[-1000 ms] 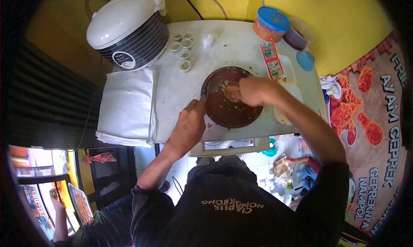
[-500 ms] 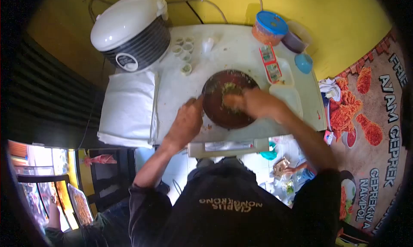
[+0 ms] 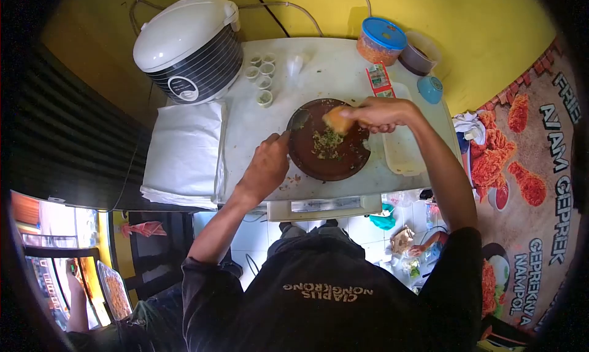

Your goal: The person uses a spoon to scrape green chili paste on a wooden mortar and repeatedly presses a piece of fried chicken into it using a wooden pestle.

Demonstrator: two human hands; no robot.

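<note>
A round dark-brown mortar plate [image 3: 350, 163] lies on the white table [image 3: 257, 125], with green crushed paste [image 3: 327, 143] in its middle. My right hand [image 3: 380, 114] is over the plate's far edge, shut on a pale orange-brown pestle [image 3: 338, 119] that is tilted and lifted off the paste. My left hand [image 3: 267, 165] rests on the table at the plate's left rim, thumb touching the rim, holding it.
A white rice cooker [image 3: 187, 45] stands at the back left, with several small cups [image 3: 262, 79] beside it. A stack of white paper [image 3: 184, 152] lies left. A blue-lidded jar [image 3: 381, 40], a blue cup [image 3: 431, 88] and a clear tray [image 3: 402, 149] are on the right.
My right hand has lifted the pestle from the plate's middle towards the far edge, uncovering the green paste. My left hand stays at the plate's left rim.
</note>
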